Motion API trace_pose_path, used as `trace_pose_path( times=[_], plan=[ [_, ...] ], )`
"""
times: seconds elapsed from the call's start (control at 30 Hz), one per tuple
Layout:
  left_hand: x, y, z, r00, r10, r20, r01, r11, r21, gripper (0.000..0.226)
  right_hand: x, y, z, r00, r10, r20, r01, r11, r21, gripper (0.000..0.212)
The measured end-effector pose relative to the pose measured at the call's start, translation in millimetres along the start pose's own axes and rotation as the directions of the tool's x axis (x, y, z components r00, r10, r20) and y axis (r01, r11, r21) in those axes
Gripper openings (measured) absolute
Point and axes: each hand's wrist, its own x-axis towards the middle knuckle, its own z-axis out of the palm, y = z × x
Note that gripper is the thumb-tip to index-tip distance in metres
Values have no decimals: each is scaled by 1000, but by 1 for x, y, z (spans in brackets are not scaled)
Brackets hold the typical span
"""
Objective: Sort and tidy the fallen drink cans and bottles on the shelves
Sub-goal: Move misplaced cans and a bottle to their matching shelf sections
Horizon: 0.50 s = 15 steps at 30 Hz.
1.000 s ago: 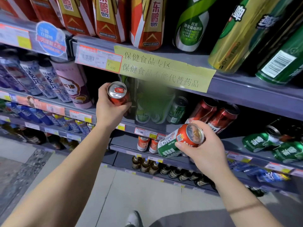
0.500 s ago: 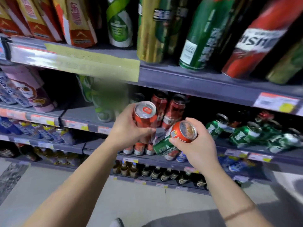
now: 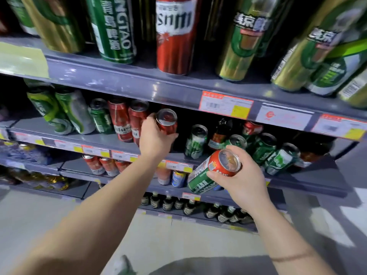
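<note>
My left hand (image 3: 156,135) grips a red can (image 3: 166,122) upright on the middle shelf (image 3: 103,138), right beside two standing red cans (image 3: 129,122). My right hand (image 3: 242,179) holds a green and red can (image 3: 212,171) tilted in front of the shelf edge, its top facing me. Right of the red cans, several green cans (image 3: 278,157) and a dark bottle (image 3: 220,133) lie tumbled on the same shelf; one green can (image 3: 196,141) stands nearly upright.
Tall beer cans (image 3: 174,34) line the top shelf with price tags (image 3: 226,105) on its rail. Green-white bottles (image 3: 59,110) stand at the middle shelf's left. Lower shelves hold red cans (image 3: 101,165) and small brown bottles (image 3: 178,203). Pale floor lies below.
The view swung right along the shelves. My left hand carried the red can from in front of me onto the middle shelf beside the red cans. My right hand kept its can.
</note>
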Motion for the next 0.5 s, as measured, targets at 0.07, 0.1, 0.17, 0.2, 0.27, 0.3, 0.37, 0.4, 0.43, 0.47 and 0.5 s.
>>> trace_pose_path(
  times=[0.07,0.1,0.17,0.2,0.27,0.3,0.37,0.4,0.43,0.47,0.5],
  plan=[
    [6,2,9,999,-35,-33,35,999,-1,77,2,8,-11,1000,14,-4,-14,1000,19,71],
    [10,2,13,998,-46,-39,46,999,4,80,3,11,-14,1000,20,-9,-19,999,29,71],
    [14,0,20,998,-56,-25,57,998,30,83,4,18,-18,999,40,-19,-39,998,48,72],
    [15,-2,22,998,-55,-19,56,998,37,84,4,20,-19,999,45,-25,-44,997,59,72],
    [14,-1,24,999,-46,-27,47,999,19,84,5,21,-23,998,55,-33,-52,995,82,68],
    [13,0,24,999,-38,-35,38,999,-1,84,6,20,-25,998,59,-33,-56,995,86,66],
    [9,2,23,999,-35,-35,34,999,-27,79,9,19,-29,998,61,-16,-59,995,83,64],
    [6,3,21,999,-33,-27,32,999,-37,76,11,18,-31,998,60,-3,-59,995,79,65],
    [4,3,20,1000,-22,-20,21,999,-49,74,12,16,-32,998,57,9,-57,995,76,66],
    [3,3,19,1000,-8,-17,7,999,-54,73,13,13,-33,998,54,17,-55,995,79,68],
    [3,3,16,1000,3,-13,-4,998,-58,73,14,11,-33,999,46,24,-48,995,82,69]
  ],
)
